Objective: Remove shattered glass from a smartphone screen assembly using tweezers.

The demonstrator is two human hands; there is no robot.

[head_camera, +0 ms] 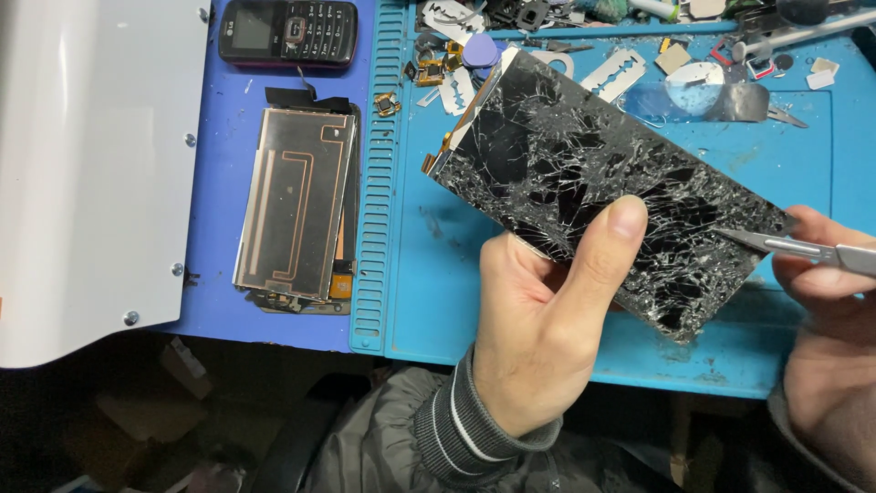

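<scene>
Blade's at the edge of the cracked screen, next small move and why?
Probably slide the scalpel tip shallowly under the cracked screen's right edge. The right hand has the blade at that edge, and the left hand grips the panel tilted above the blue mat.

Left hand [538, 319] gripping from below, thumb pressing flat on top (sleeve cuffed at wrist); right hand [826, 301] pinching closed, entering from right edge.

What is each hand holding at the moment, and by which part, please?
Left hand grips the cracked phone screen by its lower long edge, thumb on the glass. Right hand holds a scalpel by its handle.
</scene>
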